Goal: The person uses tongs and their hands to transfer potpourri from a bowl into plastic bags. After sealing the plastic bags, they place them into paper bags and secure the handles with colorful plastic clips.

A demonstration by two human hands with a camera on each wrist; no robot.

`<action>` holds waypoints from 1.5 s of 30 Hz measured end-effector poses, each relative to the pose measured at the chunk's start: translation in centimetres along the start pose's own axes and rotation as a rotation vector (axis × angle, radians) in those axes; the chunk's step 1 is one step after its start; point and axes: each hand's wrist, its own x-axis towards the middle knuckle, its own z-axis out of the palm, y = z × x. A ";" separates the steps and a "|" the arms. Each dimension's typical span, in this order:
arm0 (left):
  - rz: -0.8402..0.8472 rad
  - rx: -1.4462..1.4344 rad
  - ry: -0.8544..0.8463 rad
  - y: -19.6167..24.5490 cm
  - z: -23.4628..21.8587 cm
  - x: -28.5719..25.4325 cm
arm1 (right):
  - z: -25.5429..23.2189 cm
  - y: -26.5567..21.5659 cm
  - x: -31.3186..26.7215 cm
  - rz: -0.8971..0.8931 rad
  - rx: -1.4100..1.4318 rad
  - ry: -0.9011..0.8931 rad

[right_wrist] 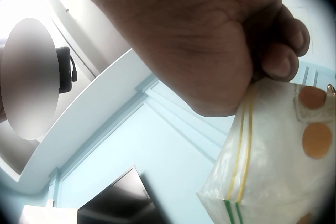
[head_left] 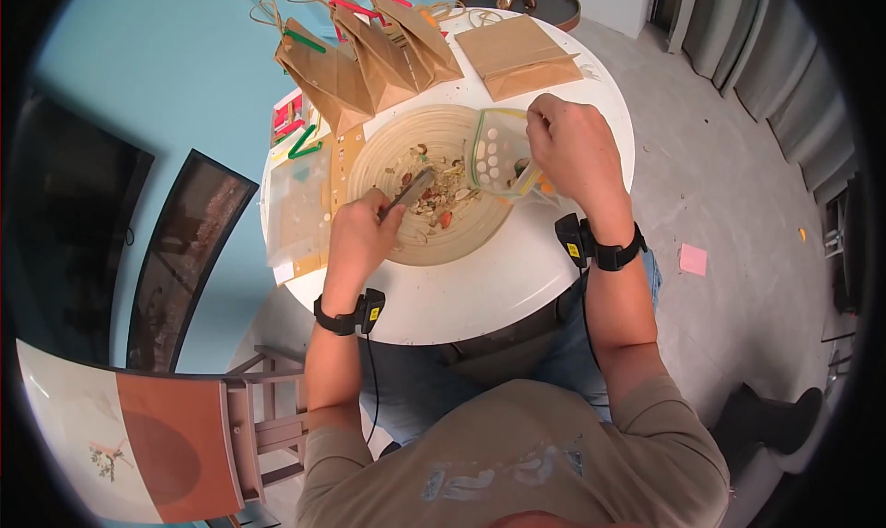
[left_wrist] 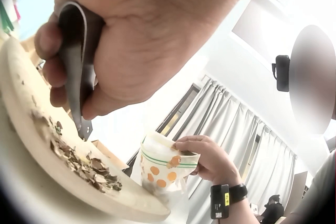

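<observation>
My left hand (head_left: pixel 363 230) pinches a pair of metal tongs (left_wrist: pixel 76 61), a folded strip whose tips point down over a round woven-looking tray (head_left: pixel 374 145). Dried plant bits and shell-like flakes (head_left: pixel 445 196) lie loosely across the middle of this tray, close under the tips. On the right, my right hand (head_left: pixel 583 150) grips the edge of a clear zip bag (right_wrist: pixel 273 150) printed with white and orange dots. The bag's mouth, edged with green and yellow lines, faces the tray and overlaps its right rim in the head view. Some darker and orange pieces show inside the bag.
Several brown paper bags (head_left: pixel 323 80) with string handles and coloured clips stand at the table's back left. Another paper bag (head_left: pixel 519 55) lies flat at the back right. A translucent plastic sheet (head_left: pixel 300 200) and a green clip (head_left: pixel 305 142) are left of the tray on the white table (head_left: pixel 443 302).
</observation>
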 end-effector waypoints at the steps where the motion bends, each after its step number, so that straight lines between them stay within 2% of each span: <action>1: -0.006 -0.002 0.007 0.1 -0.5 0.0 | 0.0 0.1 0.0 0.008 0.002 0.002; 6: 0.001 0.002 0.047 1.7 -2.7 0.2 | -0.1 0.5 0.3 0.038 -0.004 -0.005; 9: 0.070 -0.038 0.078 3.6 -3.3 0.5 | 0.1 0.4 0.3 0.046 0.007 -0.011; 12: 0.162 -0.106 0.058 6.3 -3.0 0.9 | 0.5 0.2 0.3 0.029 0.004 -0.013; 15: 0.240 -0.142 -0.074 8.6 -2.4 1.0 | 0.3 0.0 0.4 0.026 0.003 -0.013; 18: 0.311 -0.121 0.038 8.0 -2.6 1.0 | -0.3 0.1 0.4 0.032 0.016 0.005; 21: 0.063 -0.129 0.065 7.0 -4.2 1.5 | -0.6 0.5 0.4 0.041 0.017 0.025; 22: 0.043 -0.107 0.064 6.2 -4.1 1.9 | -0.6 0.7 0.4 0.039 0.017 0.035; 25: 0.142 0.082 0.011 3.1 -1.6 3.1 | -0.9 0.9 0.4 0.052 0.013 0.031; 28: 0.246 0.127 -0.072 2.4 0.8 3.6 | -1.1 1.1 0.5 0.070 0.021 0.025; 34: 0.211 0.137 -0.134 2.1 2.3 4.7 | -1.0 1.3 0.6 0.060 0.018 0.031; 40: 0.321 0.133 -0.080 1.3 2.2 4.0 | -1.0 1.0 0.6 0.061 0.013 0.024; 45: 0.271 0.089 -0.081 0.8 1.6 3.0 | -1.0 1.0 0.6 0.065 0.010 0.020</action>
